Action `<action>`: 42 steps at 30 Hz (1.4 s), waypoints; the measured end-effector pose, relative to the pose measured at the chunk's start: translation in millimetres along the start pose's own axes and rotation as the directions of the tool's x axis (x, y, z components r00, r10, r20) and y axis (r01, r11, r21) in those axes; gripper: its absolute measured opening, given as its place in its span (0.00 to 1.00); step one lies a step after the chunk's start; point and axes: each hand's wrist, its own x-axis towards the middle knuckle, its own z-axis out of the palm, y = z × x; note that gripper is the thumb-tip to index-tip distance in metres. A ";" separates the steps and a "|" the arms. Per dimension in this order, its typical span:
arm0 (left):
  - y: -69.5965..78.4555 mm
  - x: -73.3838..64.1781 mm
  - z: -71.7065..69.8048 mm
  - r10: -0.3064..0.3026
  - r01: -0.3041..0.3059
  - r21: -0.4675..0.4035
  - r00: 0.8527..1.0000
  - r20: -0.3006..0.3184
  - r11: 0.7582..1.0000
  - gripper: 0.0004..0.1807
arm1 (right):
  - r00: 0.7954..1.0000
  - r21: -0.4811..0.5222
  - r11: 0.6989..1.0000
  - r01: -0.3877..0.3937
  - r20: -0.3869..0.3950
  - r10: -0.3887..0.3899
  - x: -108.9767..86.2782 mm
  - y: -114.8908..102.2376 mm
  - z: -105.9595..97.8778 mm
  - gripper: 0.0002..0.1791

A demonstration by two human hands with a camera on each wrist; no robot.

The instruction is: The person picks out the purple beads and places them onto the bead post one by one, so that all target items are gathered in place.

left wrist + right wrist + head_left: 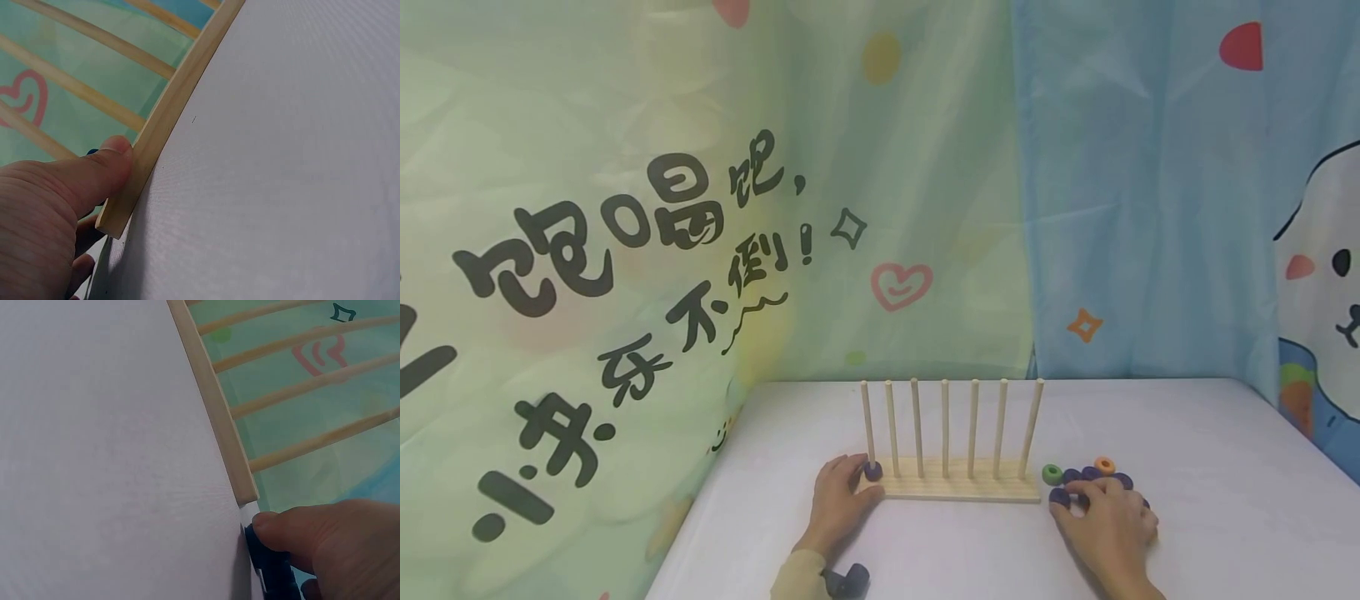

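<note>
A wooden peg rack [955,490] with several upright pegs stands on the table. One dark blue bead [872,472] sits at the foot of its leftmost peg. My left hand [842,498] grips the rack's left end, with the thumb [115,164] against the front edge of the base. To the right of the rack, my right hand [1108,521] pinches a dark blue bead [1059,497] between thumb and fingers. In the right wrist view the thumb rests on that bead [265,550]. More dark blue beads lie partly hidden under and behind this hand.
A green bead [1052,474] and an orange bead [1104,465] lie among the loose beads right of the rack. The white table [955,550] ends at a printed curtain [910,208] behind. A dark device [853,579] is at the left wrist.
</note>
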 end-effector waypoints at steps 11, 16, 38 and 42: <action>0.2 0.6 0.1 0.012 -0.011 0.014 1.000 -0.007 1.000 0.31 | 0.996 0.011 0.996 0.085 -0.012 -0.085 -4.5 -7.9 0.8 0.19; 0.5 -0.3 0.3 0.030 -0.029 0.014 0.999 -0.021 0.999 0.31 | 0.997 -0.006 0.997 0.071 0.009 -0.071 -3.8 -11.7 0.3 0.19; 1.3 1.5 -1.4 0.008 -0.008 0.016 1.000 0.006 1.000 0.31 | 0.985 -0.001 0.991 0.133 0.112 -0.132 -9.1 -21.6 -1.1 0.18; 0.6 1.1 -1.0 0.001 -0.002 0.019 1.000 0.007 1.000 0.31 | 0.983 0.008 0.989 0.146 0.111 -0.146 -9.4 -20.9 0.4 0.18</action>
